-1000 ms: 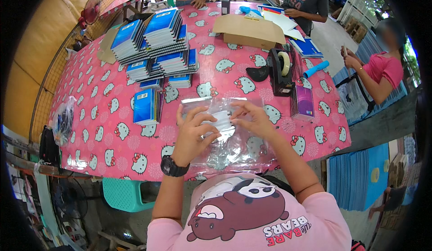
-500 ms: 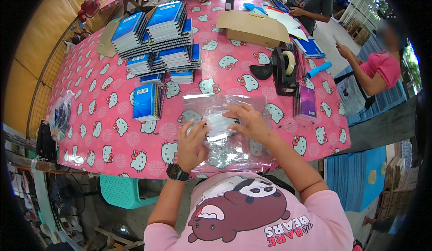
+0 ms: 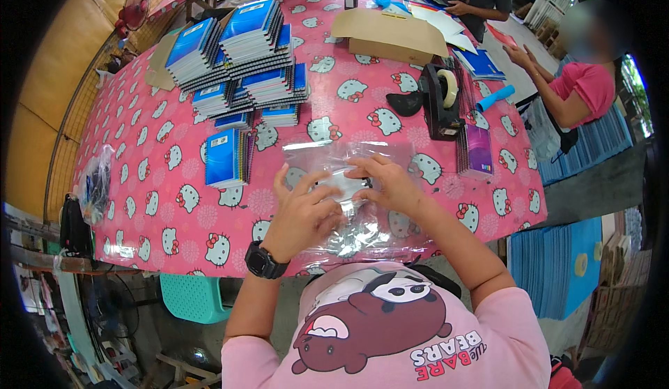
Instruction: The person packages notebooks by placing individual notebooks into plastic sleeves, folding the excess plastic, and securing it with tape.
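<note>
So the right hand (image 3: 390, 185) is curved round with a narrow gap between thumb and fingers, right at the near-right end of a small whitish bundle (image 3: 340, 185). Can't tell if it's really gripping. Left hand (image 3: 300, 215) is looser, fingers spread wide and bent, hovering at or just touching the bundle's left side. The bundle sits around the middle of the clear plastic sheet (image 3: 380, 241), looks like its long axis runs roughly hand to hand, but fingers and glare hide the ends. I'd call the right hand nearer. Past the sheet's far-left corner there's a short stack of blue spiral notebooks (image 3: 221, 157); off its far-right corner, a black tape dispenser (image 3: 442, 113), with purple spiral notebooks (image 3: 478, 148) to the sheet's right.
</note>
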A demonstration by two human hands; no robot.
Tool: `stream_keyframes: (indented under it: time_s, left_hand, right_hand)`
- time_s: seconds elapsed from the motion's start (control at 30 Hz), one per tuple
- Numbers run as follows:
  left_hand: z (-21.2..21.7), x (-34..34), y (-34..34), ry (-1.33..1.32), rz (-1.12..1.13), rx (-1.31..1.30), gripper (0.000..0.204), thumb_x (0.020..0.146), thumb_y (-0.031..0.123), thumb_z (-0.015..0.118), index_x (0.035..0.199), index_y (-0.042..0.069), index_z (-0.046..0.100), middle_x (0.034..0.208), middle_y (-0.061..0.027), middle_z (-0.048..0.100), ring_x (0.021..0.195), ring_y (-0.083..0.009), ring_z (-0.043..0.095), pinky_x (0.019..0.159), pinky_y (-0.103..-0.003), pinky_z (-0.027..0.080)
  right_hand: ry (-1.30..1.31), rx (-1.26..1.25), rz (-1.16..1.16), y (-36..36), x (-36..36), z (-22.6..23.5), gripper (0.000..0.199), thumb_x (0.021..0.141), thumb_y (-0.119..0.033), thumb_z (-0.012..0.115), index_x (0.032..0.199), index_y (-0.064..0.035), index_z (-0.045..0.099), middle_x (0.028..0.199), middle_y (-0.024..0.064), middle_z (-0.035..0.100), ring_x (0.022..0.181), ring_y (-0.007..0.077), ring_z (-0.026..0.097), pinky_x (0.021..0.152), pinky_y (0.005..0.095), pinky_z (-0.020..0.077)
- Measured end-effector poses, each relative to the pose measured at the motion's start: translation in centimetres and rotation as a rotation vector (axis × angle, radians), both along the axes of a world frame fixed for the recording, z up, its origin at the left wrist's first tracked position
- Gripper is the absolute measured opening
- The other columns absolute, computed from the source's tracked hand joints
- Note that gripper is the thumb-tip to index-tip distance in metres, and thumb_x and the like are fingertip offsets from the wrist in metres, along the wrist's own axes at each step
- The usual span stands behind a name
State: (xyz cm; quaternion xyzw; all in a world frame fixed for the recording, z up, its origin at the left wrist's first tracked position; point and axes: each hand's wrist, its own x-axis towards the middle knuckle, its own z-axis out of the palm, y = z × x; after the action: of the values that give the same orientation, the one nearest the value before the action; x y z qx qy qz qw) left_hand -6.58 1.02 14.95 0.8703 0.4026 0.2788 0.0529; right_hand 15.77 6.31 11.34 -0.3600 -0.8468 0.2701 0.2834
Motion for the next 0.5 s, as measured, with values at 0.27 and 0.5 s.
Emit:
stream_keyframes:
  time_s: [0.27, 0.5]
  left_hand:
    - [-4.4, -3.2, -1.2, -0.43, 0.161, -0.017, 0.03, 0.072, 0.008, 0.058, 0.101, 0.008, 0.064, 0.105, -0.0096, 0.062, 0.105, -0.0317, 0.052, 0.094, -0.043, 0.034]
    - [-6.5, -0.8, -1.4, -0.164, 0.024, -0.209, 0.069, 0.061, 0.007, 0.057, 0.129, 0.014, 0.05, 0.139, -0.0031, 0.042, 0.13, -0.0347, 0.028, 0.102, -0.05, 0.022]
  right_hand:
    - [-0.073, -0.009, -0.013, 0.1, 0.0, -0.2, 0.066, 0.068, -0.021, 0.075, 0.126, -0.0088, 0.047, 0.108, -0.0002, 0.066, 0.104, 0.0254, 0.052, 0.091, 0.0372, 0.0416]
    - [-0.055, 0.025, 0.019, 0.1, 0.2, -0.8, 0.072, 0.068, -0.021, 0.074, 0.131, -0.009, 0.041, 0.109, 0.0004, 0.065, 0.104, 0.0272, 0.051, 0.095, 0.0382, 0.0389]
